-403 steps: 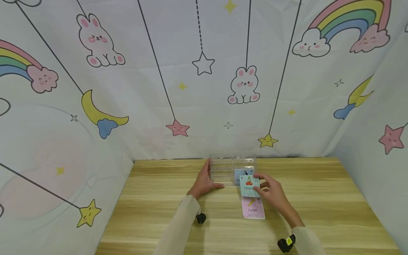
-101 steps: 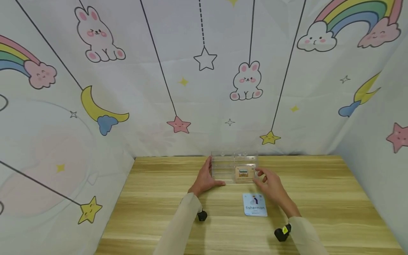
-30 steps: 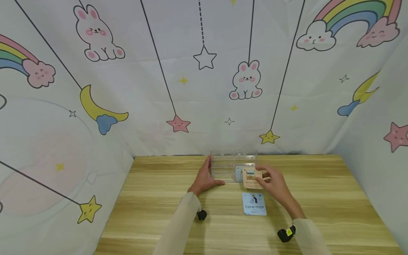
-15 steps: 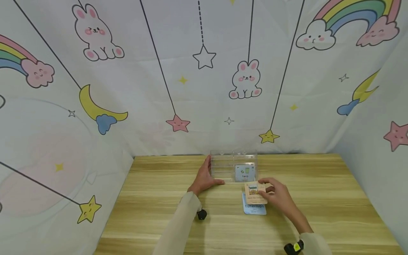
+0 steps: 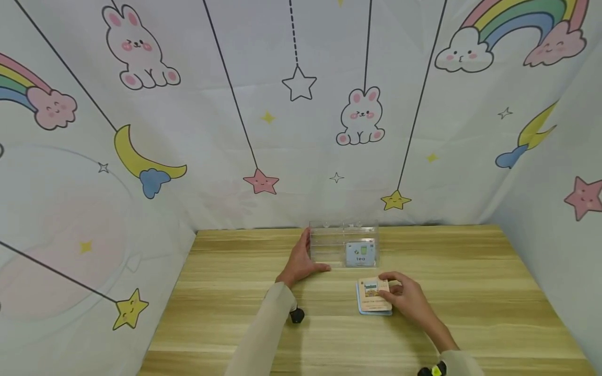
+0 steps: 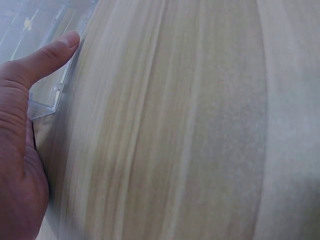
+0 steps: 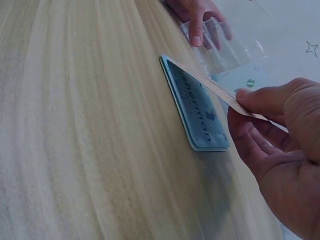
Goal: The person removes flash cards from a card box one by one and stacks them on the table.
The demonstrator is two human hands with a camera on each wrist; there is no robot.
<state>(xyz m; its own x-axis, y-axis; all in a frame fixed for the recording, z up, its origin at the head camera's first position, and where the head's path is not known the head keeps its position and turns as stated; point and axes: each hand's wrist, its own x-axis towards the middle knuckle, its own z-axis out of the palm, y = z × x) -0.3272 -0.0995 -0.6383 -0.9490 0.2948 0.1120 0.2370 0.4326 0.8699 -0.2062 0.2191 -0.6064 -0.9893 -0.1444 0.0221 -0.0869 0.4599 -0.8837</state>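
My right hand (image 5: 409,298) pinches a pale orange picture card (image 5: 369,302) at its right edge. The card is tilted just over a light blue "fisherman" card (image 7: 192,107), which lies on top of a small stack on the table. At the back, my left hand (image 5: 299,265) holds the left side of a clear plastic box (image 5: 326,250), with the thumb (image 6: 52,56) across its front edge. A blue "tea" card (image 5: 360,255) faces out from the box's lower right compartment. Whether more cards sit behind it is hidden.
The wood-grain table (image 5: 226,324) reaches back to a white curtain (image 5: 226,130) printed with rabbits, stars and rainbows. More of this curtain hangs along both sides. A small black camera (image 5: 297,315) is worn on my left wrist.
My right hand has drawn the orange card out of the box and toward me, over the fisherman card. The tea card now shows in the box. My left hand has stayed put.
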